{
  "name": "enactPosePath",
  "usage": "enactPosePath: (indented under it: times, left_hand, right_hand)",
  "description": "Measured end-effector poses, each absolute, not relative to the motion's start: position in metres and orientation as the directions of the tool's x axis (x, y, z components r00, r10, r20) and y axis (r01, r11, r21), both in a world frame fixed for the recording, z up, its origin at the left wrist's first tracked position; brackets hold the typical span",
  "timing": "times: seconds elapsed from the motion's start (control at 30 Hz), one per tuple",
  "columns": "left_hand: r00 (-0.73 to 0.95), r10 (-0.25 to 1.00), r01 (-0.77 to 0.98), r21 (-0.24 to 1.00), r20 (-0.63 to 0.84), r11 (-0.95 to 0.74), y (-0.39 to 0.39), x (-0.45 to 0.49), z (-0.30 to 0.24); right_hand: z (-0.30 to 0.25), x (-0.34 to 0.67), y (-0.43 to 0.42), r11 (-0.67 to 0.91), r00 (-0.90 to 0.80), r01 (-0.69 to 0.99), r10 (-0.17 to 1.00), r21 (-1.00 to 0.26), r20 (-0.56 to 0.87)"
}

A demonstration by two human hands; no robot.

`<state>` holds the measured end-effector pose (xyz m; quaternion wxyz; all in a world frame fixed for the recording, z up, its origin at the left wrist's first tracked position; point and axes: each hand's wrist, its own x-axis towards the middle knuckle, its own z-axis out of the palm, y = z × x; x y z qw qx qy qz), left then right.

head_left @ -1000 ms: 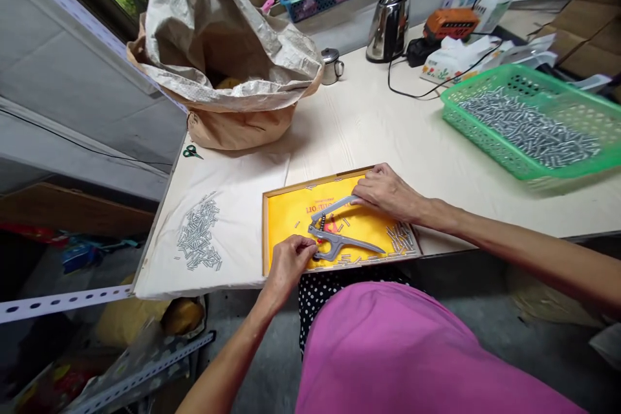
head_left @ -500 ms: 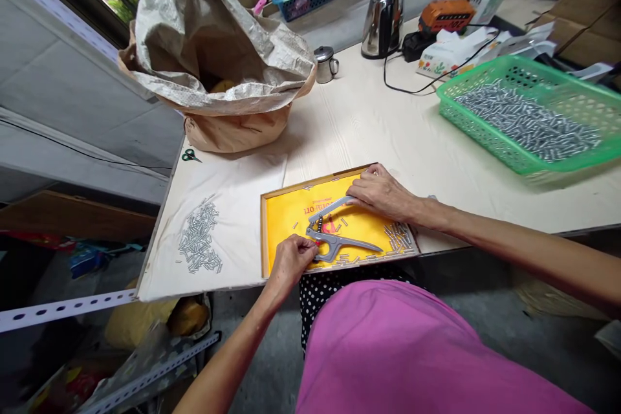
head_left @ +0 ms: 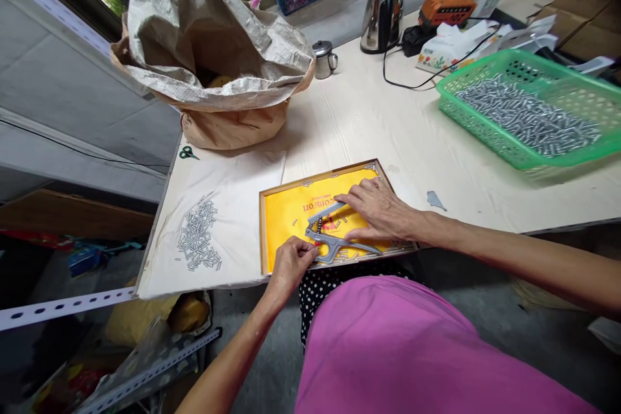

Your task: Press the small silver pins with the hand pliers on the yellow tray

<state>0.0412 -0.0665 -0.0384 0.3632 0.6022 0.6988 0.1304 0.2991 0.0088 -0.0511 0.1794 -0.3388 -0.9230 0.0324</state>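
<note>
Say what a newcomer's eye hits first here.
The big sack, gaping open at the table's back left. Then, front and center, grey pliers in the yellow tray, right hand spread over the handles, left hand at the other end. At right, the green basket of metal pins.

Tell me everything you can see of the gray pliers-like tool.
The pliers-like tool is gray and looks metallic, with two long handles spread apart and a dark coil spring near the pivot. It sits over the yellow-lined tray, its handles toward the right hand's grip, which spans both. The left hand's grip pinches at the opposite end, partly hiding it.
</note>
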Motion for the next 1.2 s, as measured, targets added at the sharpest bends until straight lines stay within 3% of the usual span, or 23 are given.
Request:
enactPosePath:
  times: [0.37, 0.57, 0.67, 0.73, 0.8, 0.93, 1.1, 1.2]
  left_hand:
    - [-0.023, 0.951, 0.736, 0.639, -0.308, 0.224, -0.070, 0.044, -0.037]
    - [-0.018, 0.956, 0.786, 0.587, -0.292, 0.194, -0.076, 0.043, -0.036]
    - [0.011, 0.997, 0.846, 0.532, -0.075, 0.031, -0.086, 0.049, -0.033]
    - [0.086, 0.988, 0.894, 0.428, 0.131, -0.134, -0.089, 0.059, -0.029]
    - [0.211, 0.950, 0.916, 0.293, 0.229, -0.273, -0.086, 0.070, -0.026]
    - [0.375, 0.904, 0.900, 0.153, 0.207, -0.408, -0.066, 0.083, -0.026]
    - [0.359, 0.921, 0.916, 0.134, 0.155, -0.379, -0.045, 0.076, -0.034]
    - [0.343, 0.931, 0.922, 0.146, 0.126, -0.359, -0.039, 0.071, -0.039]
  right_hand:
    - [-0.046, 0.293, -0.020, 0.725, -0.697, 0.673, 0.688, -0.147, 0.203]
    - [-0.049, 0.289, -0.032, 0.680, -0.656, 0.722, 0.731, -0.124, 0.188]
    - [-0.049, 0.287, -0.034, 0.685, -0.659, 0.718, 0.726, -0.121, 0.196]
    - [-0.049, 0.284, -0.034, 0.702, -0.669, 0.702, 0.709, -0.124, 0.223]
    - [-0.049, 0.279, -0.034, 0.732, -0.687, 0.669, 0.675, -0.128, 0.267]
    - [-0.048, 0.268, -0.030, 0.781, -0.714, 0.612, 0.613, -0.125, 0.339]
    - [-0.048, 0.257, -0.019, 0.705, -0.666, 0.706, 0.692, -0.062, 0.280]
    - [-0.052, 0.251, -0.008, 0.753, -0.736, 0.658, 0.642, 0.001, 0.216]
